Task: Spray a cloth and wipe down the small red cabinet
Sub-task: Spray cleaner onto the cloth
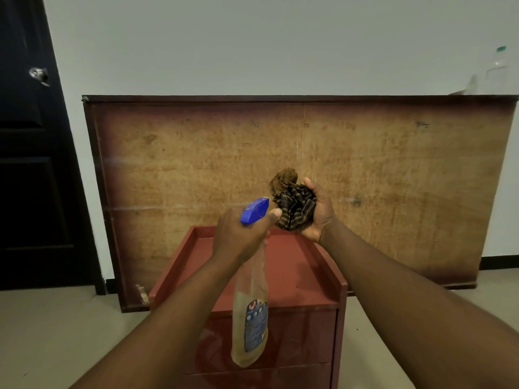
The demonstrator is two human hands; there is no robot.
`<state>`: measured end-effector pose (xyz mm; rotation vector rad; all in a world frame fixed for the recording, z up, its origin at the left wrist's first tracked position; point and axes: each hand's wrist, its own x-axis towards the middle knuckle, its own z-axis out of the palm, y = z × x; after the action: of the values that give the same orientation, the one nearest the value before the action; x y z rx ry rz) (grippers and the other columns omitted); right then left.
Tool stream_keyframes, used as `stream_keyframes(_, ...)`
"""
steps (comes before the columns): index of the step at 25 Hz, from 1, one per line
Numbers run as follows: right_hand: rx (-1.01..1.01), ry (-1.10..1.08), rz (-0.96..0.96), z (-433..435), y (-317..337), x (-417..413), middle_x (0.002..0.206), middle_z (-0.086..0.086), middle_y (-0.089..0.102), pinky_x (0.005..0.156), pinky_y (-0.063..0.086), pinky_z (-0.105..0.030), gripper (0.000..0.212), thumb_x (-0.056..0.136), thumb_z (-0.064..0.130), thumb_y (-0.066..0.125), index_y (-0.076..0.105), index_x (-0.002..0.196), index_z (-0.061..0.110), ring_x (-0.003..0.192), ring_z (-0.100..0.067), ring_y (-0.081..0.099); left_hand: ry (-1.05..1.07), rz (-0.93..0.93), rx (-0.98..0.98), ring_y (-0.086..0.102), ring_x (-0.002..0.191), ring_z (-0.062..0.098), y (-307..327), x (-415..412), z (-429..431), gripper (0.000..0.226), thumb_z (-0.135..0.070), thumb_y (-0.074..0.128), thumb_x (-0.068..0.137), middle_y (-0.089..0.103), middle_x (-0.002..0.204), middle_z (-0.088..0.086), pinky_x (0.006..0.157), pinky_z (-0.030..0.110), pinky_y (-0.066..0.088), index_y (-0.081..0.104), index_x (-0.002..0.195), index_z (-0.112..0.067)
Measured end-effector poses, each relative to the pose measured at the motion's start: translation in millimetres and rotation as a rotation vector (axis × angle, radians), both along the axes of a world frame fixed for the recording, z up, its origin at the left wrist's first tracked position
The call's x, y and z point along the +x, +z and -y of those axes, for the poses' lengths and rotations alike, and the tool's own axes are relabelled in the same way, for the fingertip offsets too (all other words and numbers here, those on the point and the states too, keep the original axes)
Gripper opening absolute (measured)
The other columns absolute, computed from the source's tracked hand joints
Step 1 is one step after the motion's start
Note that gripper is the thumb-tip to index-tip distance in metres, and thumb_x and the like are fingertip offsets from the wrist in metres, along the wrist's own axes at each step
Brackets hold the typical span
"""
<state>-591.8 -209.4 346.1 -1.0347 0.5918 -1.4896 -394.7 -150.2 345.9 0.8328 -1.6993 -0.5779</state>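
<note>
Hands work above the red cabinet (280, 273): left hand (241, 234) closed around a spray bottle (251, 313), nozzle aimed at the bunched cloth (295, 204) clutched in the right hand (318, 211), ready for wetting.

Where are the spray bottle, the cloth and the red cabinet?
spray bottle (250, 327): head view, on its clear body near the label.
cloth (295, 204): head view, on the bunched striped middle.
red cabinet (292, 273): head view, on its bare top.

Pale wall (252, 37); worn brown board (196, 164) leaning; dark door (25, 164) left; beige floor (56, 332).
</note>
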Motion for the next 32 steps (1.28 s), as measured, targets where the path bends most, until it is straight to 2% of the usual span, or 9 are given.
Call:
stream_keyframes(3, 0.002, 0.009, 0.001, 1, 0, 1, 0.121, -0.016, 0.064, 0.109, 0.036, -0.052, 0.06, 0.082, 0.053, 0.055, 0.066, 0.121, 0.009, 0.116, -0.033, 0.056, 0.011, 0.022, -0.001, 0.07, 0.053, 0.024, -1, 2, 1, 0.057, -0.054, 0.067, 0.078, 0.07, 0.06, 0.014, 0.061, 0.053, 0.059, 0.067, 0.075, 0.003)
stream_keyframes(6, -0.009, 0.018, 0.0, -1, 1, 4, 0.116, -0.015, 0.067, 0.105, 0.04, -0.049, 0.057, 0.085, 0.052, 0.052, 0.067, 0.118, 0.008, 0.109, -0.031, 0.061, -0.011, -0.018, 0.03, 0.073, 0.061, 0.028, -2, 4, 3, 0.066, -0.061, 0.067, 0.072, 0.072, 0.068, 0.018, 0.062, 0.056, 0.059, 0.069, 0.084, 0.004)
stream_keyframes(12, 0.006, 0.023, -0.019, -1, -2, 10, 0.109, -0.014, 0.07, 0.097, 0.046, -0.046, 0.054, 0.087, 0.052, 0.049, 0.07, 0.111, 0.009, 0.099, -0.028, 0.067, -0.008, 0.009, 0.025, 0.073, 0.059, 0.025, -1, 7, 2, 0.054, -0.054, 0.069, 0.079, 0.073, 0.067, 0.014, 0.068, 0.055, 0.06, 0.072, 0.086, 0.0)
stream_keyframes(15, 0.011, 0.014, -0.036, -2, 0, 14, 0.111, -0.014, 0.069, 0.096, 0.048, -0.046, 0.059, 0.085, 0.054, 0.05, 0.066, 0.119, 0.008, 0.102, -0.028, 0.066, 0.005, 0.028, 0.008, 0.072, 0.059, 0.028, -2, 9, 3, 0.056, -0.057, 0.065, 0.077, 0.071, 0.061, 0.012, 0.07, 0.055, 0.059, 0.07, 0.079, -0.001)
stream_keyframes(19, 0.03, -0.026, -0.048, 4, -4, 14, 0.119, -0.015, 0.065, 0.097, 0.047, -0.045, 0.071, 0.081, 0.058, 0.055, 0.059, 0.13, 0.006, 0.107, -0.029, 0.062, 0.025, 0.03, 0.023, 0.073, 0.063, 0.03, -7, 14, 7, 0.069, -0.065, 0.062, 0.073, 0.071, 0.067, 0.016, 0.067, 0.056, 0.058, 0.063, 0.079, 0.003)
stream_keyframes(22, 0.023, -0.036, -0.073, 10, -7, 18, 0.108, -0.01, 0.068, 0.085, 0.052, -0.039, 0.075, 0.079, 0.067, 0.056, 0.062, 0.125, 0.008, 0.096, -0.024, 0.064, 0.109, 0.043, 0.019, 0.071, 0.064, 0.037, -8, 20, 8, 0.052, -0.055, 0.062, 0.077, 0.059, 0.056, 0.01, 0.058, 0.055, 0.054, 0.049, 0.061, -0.008)
stream_keyframes(26, 0.007, -0.057, -0.084, 21, -15, 48, 0.089, -0.005, 0.066, 0.072, 0.051, -0.032, 0.044, 0.077, 0.049, 0.068, 0.069, 0.104, 0.015, 0.073, -0.019, 0.064, 0.272, 0.034, 0.035, 0.069, 0.062, 0.036, -7, 47, 8, 0.038, -0.036, 0.06, 0.076, 0.047, 0.053, 0.006, 0.055, 0.049, 0.049, 0.038, 0.052, -0.017)
stream_keyframes(30, 0.018, -0.045, -0.092, 39, -24, 113, 0.085, -0.006, 0.064, 0.067, 0.051, -0.032, 0.049, 0.071, 0.037, 0.071, 0.056, 0.112, 0.013, 0.069, -0.02, 0.062, 0.415, 0.018, 0.04, 0.06, 0.054, 0.029, -12, 99, 7, 0.036, -0.032, 0.058, 0.076, 0.044, 0.051, -0.001, 0.051, 0.042, 0.043, 0.036, 0.05, -0.021)
stream_keyframes(32, 0.021, -0.008, -0.102, 46, -29, 152, 0.083, -0.007, 0.064, 0.065, 0.051, -0.031, 0.046, 0.073, 0.034, 0.07, 0.055, 0.111, 0.012, 0.066, -0.021, 0.062, 0.502, 0.006, 0.023, 0.054, 0.052, 0.027, -20, 131, 7, 0.034, -0.032, 0.058, 0.078, 0.05, 0.052, 0.003, 0.052, 0.038, 0.044, 0.041, 0.052, -0.021)
